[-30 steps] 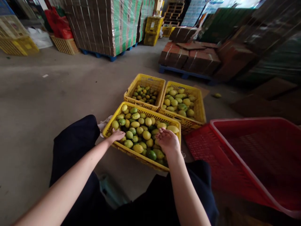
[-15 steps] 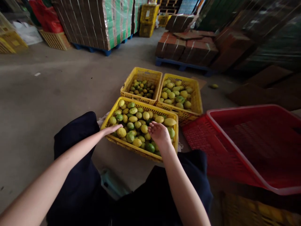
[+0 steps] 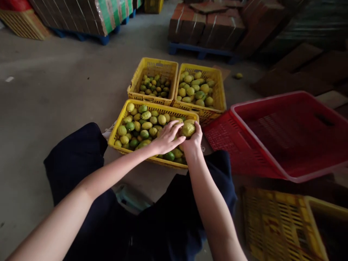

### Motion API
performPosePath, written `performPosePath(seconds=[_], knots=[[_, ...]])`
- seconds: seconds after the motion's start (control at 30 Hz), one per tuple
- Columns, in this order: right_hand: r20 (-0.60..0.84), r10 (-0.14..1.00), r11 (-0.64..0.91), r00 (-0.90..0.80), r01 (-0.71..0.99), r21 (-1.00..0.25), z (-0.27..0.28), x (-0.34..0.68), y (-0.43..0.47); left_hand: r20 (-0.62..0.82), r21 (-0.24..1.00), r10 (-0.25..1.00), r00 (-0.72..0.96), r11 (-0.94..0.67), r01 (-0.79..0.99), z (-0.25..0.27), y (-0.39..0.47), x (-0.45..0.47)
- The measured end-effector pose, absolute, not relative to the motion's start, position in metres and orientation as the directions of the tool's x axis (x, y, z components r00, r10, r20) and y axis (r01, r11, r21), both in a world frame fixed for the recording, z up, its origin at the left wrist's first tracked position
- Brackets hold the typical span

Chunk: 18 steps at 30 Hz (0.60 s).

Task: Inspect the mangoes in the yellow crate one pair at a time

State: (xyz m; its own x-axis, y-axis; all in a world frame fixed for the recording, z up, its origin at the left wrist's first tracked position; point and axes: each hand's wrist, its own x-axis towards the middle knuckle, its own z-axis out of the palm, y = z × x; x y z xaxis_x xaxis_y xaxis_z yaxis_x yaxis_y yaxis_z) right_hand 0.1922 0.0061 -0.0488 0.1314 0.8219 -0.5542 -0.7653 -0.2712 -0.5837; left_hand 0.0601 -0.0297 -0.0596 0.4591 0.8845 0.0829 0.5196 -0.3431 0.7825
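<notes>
A yellow-green lemon [image 3: 187, 129] rests in the curled fingers of my right hand [image 3: 195, 140], over the right end of the near yellow crate [image 3: 113, 135]. My left hand [image 3: 166, 139] reaches across from the left with its fingers spread, palm down, its fingertips beside or touching that same lemon. Beneath both hands the crate is filled with loose lemons [image 3: 147, 125], some yellow and some green. My hands and forearms hide part of the fruit on the crate's right side.
Behind stand two more yellow crates, one with small fruit [image 3: 152, 88], one with larger lemons [image 3: 195, 87]. A red basket [image 3: 225, 145] stands tilted at right, with another yellow crate [image 3: 274, 221] below it. Strapped cartons [image 3: 187, 27] sit on a blue pallet farther back.
My right hand has closed round a lemon at the crate's right end. The left hand has swung right from the crate's left side to meet it. The view has tipped downward.
</notes>
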Motion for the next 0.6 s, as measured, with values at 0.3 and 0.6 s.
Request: performPosePath(seconds=[0.3, 0.6], knots=[[-0.668, 0.732, -0.321, 0.131, -0.798, -0.509, -0.04, 0.205, 0.008, -0.618, 0.537, 0.605, 0.502, -0.141, 0.832, -0.157, -0.025, 0.081], [-0.717, 0.676, -0.256, 0.169, -0.858, -0.444, -0.021, 0.201, 0.004, -0.474, 0.853, 0.775, 0.418, 0.288, 0.435, -0.121, 0.003, 0.032]])
